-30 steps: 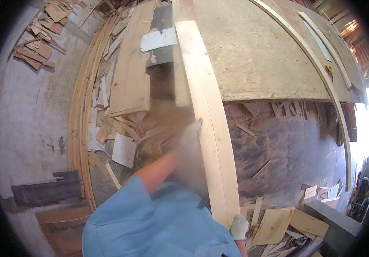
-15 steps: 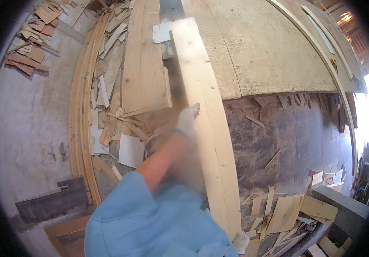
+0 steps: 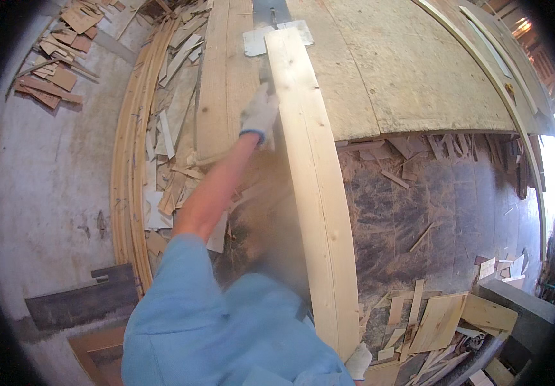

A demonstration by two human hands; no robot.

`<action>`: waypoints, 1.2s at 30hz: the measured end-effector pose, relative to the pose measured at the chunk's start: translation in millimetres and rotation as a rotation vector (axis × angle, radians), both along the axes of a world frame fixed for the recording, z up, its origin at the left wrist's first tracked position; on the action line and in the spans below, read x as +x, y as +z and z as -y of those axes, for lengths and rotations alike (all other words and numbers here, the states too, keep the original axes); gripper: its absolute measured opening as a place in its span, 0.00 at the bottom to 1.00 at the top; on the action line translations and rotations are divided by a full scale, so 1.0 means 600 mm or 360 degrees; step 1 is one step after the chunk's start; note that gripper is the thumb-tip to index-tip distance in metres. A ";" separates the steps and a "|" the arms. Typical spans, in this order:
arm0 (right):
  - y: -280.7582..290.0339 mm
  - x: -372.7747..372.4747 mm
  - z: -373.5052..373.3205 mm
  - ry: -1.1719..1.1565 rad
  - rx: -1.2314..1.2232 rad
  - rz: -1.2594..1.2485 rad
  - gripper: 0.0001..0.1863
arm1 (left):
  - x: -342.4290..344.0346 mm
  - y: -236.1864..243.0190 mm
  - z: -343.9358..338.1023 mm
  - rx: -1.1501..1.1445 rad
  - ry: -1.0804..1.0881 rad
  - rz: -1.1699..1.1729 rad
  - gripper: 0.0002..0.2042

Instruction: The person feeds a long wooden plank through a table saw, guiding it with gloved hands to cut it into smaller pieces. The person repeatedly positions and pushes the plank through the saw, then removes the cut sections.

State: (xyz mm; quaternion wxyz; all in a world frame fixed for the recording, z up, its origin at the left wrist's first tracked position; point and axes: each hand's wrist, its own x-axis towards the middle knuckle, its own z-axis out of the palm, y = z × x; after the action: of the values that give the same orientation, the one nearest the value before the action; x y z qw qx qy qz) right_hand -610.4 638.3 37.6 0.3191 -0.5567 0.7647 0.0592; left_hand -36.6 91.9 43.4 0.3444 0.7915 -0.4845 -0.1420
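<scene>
A long pale wooden plank (image 3: 319,193) runs lengthwise in front of me, its far end resting on the bench by a light metal plate (image 3: 258,42). My left hand (image 3: 261,116), in a white glove with a blue cuff, is stretched forward against the plank's left edge near the far end; its fingers are smeared by motion. At the near end, my gloved right hand (image 3: 359,361) grips the plank's right corner, with most fingers hidden below. Another wide board (image 3: 223,83) lies on the bench to the left of the plank.
A large plywood bench top (image 3: 413,71) extends to the right, with a long strip (image 3: 483,58) along it. Long timber strips (image 3: 126,167) lie at left. Offcuts (image 3: 442,321) litter the floor at lower right, and more scraps (image 3: 58,64) lie at upper left.
The plank has shifted slightly, its far end a little lower in view. My left hand has left its grip midway along and moved forward along the left edge. My right hand stays at the near end.
</scene>
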 end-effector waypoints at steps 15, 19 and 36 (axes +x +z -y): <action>0.111 0.122 0.059 -0.0301 0.0499 0.0106 0.09 | 0.074 -0.037 0.262 0.0018 -0.0210 0.0719 0.31; 0.079 0.103 0.024 -0.0110 0.0328 0.0070 0.10 | 0.117 -0.061 0.288 -0.0007 -0.0225 0.0785 0.29; 0.099 0.127 0.050 -0.0338 0.0368 0.0155 0.12 | 0.135 -0.066 0.305 -0.0044 -0.0272 0.0762 0.28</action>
State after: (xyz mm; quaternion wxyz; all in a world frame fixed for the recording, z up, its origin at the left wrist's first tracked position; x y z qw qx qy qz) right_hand -534.1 608.2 96.7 0.4223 -0.4346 0.7909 0.0858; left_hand 44.7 -91.0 3.8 0.2174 0.7540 -0.6192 0.0275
